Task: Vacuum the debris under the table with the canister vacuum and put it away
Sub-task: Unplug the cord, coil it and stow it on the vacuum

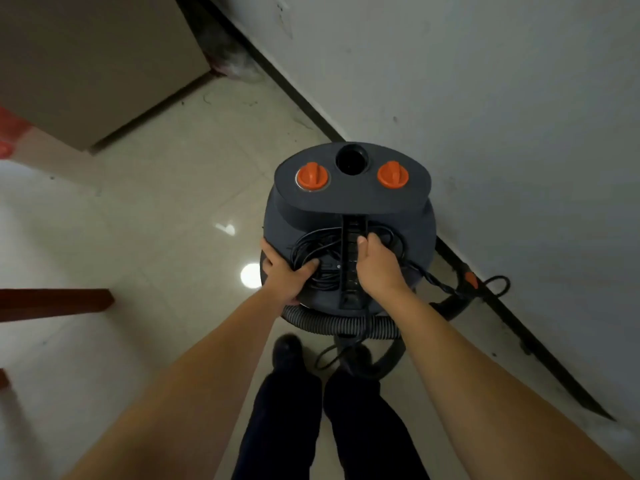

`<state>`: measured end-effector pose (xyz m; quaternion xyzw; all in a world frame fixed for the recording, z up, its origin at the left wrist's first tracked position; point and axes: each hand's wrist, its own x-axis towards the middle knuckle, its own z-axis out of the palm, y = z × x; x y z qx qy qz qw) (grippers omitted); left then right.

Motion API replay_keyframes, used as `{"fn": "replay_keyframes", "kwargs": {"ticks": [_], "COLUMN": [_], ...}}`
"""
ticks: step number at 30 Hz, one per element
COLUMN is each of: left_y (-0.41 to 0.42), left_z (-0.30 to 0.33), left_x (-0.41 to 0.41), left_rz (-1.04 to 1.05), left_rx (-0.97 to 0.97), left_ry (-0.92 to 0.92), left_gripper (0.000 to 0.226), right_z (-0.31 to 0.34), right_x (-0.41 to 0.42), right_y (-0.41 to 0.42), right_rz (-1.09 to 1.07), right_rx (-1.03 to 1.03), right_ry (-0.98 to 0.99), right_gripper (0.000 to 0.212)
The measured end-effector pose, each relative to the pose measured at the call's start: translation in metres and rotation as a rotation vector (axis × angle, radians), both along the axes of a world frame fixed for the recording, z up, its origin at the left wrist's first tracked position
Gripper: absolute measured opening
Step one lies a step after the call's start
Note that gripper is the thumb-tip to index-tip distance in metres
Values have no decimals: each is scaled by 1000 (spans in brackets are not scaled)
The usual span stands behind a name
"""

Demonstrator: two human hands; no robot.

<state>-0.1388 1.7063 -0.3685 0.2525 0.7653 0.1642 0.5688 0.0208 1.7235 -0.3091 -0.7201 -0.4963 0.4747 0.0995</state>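
The dark grey canister vacuum [349,209] stands on the floor beside the white wall, seen from above, with two orange knobs and an open round port on its top. A black power cord [313,249] lies coiled on its lid beside the black carry handle [351,265]. My left hand [287,271] grips the canister's left rim, its thumb pressed on the coiled cord. My right hand [375,268] is closed around the carry handle. The ribbed grey hose [332,323] wraps around the near side of the canister. A wand piece with an orange button [469,282] lies at the right.
The white wall [485,98] with a black skirting strip [540,344] runs diagonally on the right. A beige cabinet [86,64] stands at the back left with a plastic bag [235,60] behind it. A dark red wooden bar [55,303] juts in from the left. My legs and shoes are below.
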Motion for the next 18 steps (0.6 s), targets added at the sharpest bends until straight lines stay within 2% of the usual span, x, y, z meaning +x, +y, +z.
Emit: {"fn": "replay_keyframes", "kwargs": {"ticks": [5, 8, 18], "left_y": [-79, -115, -230], "left_z": [-6, -4, -4], "left_x": [57, 84, 147], "left_rz": [138, 150, -100], "left_rx": [13, 25, 51], "left_ry": [-19, -49, -15], "left_gripper": [114, 112, 117], "right_z": [-11, -13, -5], "right_x": [42, 64, 144], "right_y": [-69, -106, -257], "right_rz": [15, 8, -141], "right_rx": [105, 141, 53], "right_ry": [-63, -100, -30], "right_gripper": [28, 28, 28]}}
